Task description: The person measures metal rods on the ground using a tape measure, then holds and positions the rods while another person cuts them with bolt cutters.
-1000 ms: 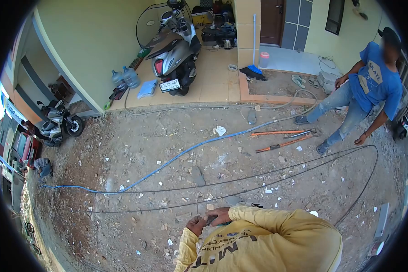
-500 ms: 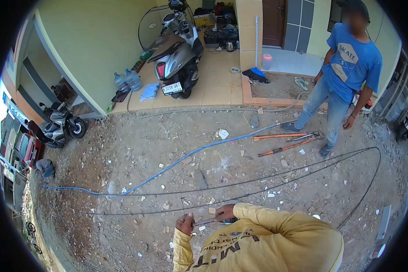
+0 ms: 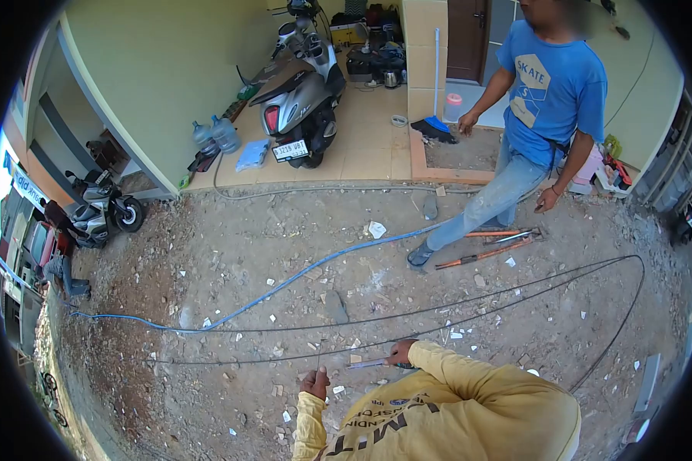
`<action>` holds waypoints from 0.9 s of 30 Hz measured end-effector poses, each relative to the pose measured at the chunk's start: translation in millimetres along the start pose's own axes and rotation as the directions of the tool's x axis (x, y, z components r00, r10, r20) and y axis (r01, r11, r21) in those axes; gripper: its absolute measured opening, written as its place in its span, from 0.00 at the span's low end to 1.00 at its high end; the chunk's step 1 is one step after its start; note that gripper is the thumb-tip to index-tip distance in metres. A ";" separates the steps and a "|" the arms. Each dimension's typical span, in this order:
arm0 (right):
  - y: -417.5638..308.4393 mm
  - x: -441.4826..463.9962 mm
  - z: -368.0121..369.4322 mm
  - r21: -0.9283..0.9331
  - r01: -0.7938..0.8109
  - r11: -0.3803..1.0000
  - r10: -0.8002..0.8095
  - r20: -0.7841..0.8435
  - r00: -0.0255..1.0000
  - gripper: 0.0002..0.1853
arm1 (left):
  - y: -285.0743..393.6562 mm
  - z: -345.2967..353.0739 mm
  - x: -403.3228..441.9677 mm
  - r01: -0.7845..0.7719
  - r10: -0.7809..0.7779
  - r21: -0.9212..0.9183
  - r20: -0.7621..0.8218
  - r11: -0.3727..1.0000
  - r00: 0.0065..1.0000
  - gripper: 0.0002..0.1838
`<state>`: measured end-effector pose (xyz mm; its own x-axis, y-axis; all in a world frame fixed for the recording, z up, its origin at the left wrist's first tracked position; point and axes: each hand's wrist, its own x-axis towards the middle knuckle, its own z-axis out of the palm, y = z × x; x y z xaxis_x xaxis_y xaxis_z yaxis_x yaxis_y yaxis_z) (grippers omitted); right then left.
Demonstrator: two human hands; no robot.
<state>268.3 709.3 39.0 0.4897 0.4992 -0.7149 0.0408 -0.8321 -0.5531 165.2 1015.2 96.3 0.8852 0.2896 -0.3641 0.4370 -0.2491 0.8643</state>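
Note:
My left hand [image 3: 314, 383] is closed, with a thin dark wire [image 3: 318, 357] sticking up from its fingers. My right hand [image 3: 401, 353] is wrapped round a slim grey-blue tool [image 3: 367, 364], whose narrow end points left toward my left hand. The tool's exact kind cannot be made out, and its other end is mostly hidden by the hand and sleeve. A gap separates the tool's tip from my left hand. Just beyond both hands, a long dark rod [image 3: 284, 358] bent back on itself lies on the ground.
A person in a blue shirt [image 3: 553, 77] is mid-stride near orange-handled long tools [image 3: 484, 252]. A blue hose [image 3: 315, 265] crosses the rubble ground. A scooter [image 3: 304, 100], water jugs [image 3: 224, 135] and a broom [image 3: 436, 127] are at the porch. Another person [image 3: 65, 276] bends at far left.
My right hand has moved right and slightly up with the tool, away from my left hand. The person in blue has stepped left. The person at far left has shifted posture.

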 end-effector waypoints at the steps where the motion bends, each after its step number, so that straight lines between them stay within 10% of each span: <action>1: 9.2 1.1 -3.1 -0.021 -0.055 0.998 0.055 0.013 0.998 0.35 | -3.8 0.9 -0.7 0.022 -0.022 0.023 0.004 0.999 1.000 0.28; 14: 127.5 64.2 30.5 -0.073 -0.215 0.974 0.221 0.075 0.972 0.48 | -127.8 37.5 1.3 0.395 -0.422 0.246 0.067 0.885 0.904 0.44; 20: 109.0 38.9 14.6 -0.035 -0.228 0.973 0.230 0.082 0.970 0.50 | -225.8 24.9 -1.7 0.225 -0.450 0.618 0.235 0.753 0.862 0.43; 24: 113.7 47.8 15.1 -0.047 -0.264 0.963 0.268 0.145 0.952 0.49 | -234.6 11.0 -0.9 0.667 -0.825 0.523 0.136 0.530 0.549 0.27; 27: 119.3 50.9 21.4 -0.038 -0.264 0.964 0.267 0.085 0.960 0.49 | -237.3 3.1 0.7 0.451 -0.736 0.699 0.159 0.555 0.658 0.25</action>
<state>279.5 640.6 -72.5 0.4072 0.2780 -0.8700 -0.0568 -0.9430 -0.3279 62.7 1071.6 -110.1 0.2866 0.2265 -0.9309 0.7530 -0.6540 0.0727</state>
